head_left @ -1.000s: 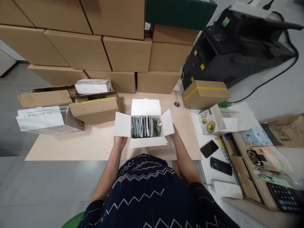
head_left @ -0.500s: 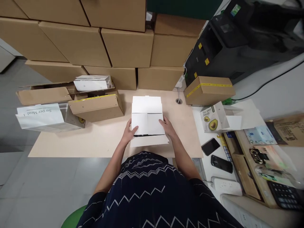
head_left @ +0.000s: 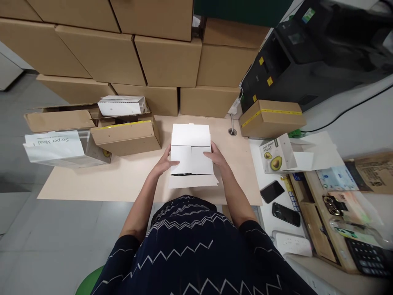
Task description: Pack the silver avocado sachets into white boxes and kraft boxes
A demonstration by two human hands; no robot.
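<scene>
A white cardboard box [head_left: 190, 159] sits before me on the wooden tabletop, its small inner flaps folded in. One large flap stands out at its far side and another at its near side, with a narrow dark gap along the near edge. My left hand [head_left: 165, 162] grips the box's left side, thumb over the top and fingers down the wall, partly hidden. On the opposite side my right hand [head_left: 216, 155] holds it the same way, its thumb on the right inner flap.
An opened brown carton [head_left: 125, 137] with a white box [head_left: 123, 107] in it stands left, beside a printed box [head_left: 67, 149]. To the right are a taped carton [head_left: 273, 119], an avocado-printed box [head_left: 276, 155] and two phones [head_left: 272, 191]. Stacked cartons [head_left: 167, 57] line the back.
Both hands have shifted slightly along the box's sides, and the left thumb lies flatter across the top. The box has stayed almost in place; the whole view has moved a little.
</scene>
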